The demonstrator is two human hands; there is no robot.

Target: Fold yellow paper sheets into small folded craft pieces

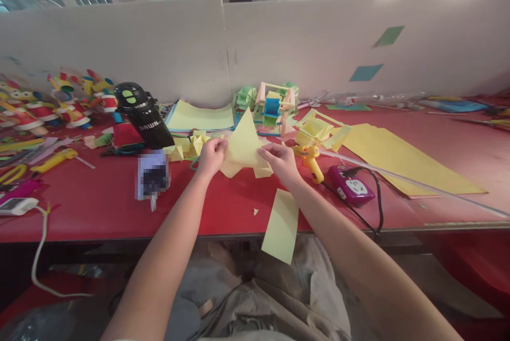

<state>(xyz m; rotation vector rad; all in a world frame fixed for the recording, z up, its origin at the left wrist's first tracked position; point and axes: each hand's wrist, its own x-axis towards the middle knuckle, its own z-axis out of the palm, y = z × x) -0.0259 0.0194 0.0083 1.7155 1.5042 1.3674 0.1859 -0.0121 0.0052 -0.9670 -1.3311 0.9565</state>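
Between my two hands a pale yellow sheet of paper (246, 142) is held up, its pointed corner toward the top. My left hand (213, 156) pinches its left side between thumb and fingers. On the right side, my right hand (280, 159) grips the paper the same way. Under it lie more pale yellow paper pieces, partly hidden. Closer to me, a yellow paper rectangle (282, 227) juts over the table's front edge. Just right of my right hand lies a yellow glue gun (309, 160) with a long clear stick behind it.
A black bottle (145, 115) stands at the left behind a blurred phone-like item (153, 175). Paper models (274, 107) stand at the back. On the right are a purple power socket (351, 186) and large yellow sheets (410, 160). Colourful paper figures (67, 104) crowd the far left.
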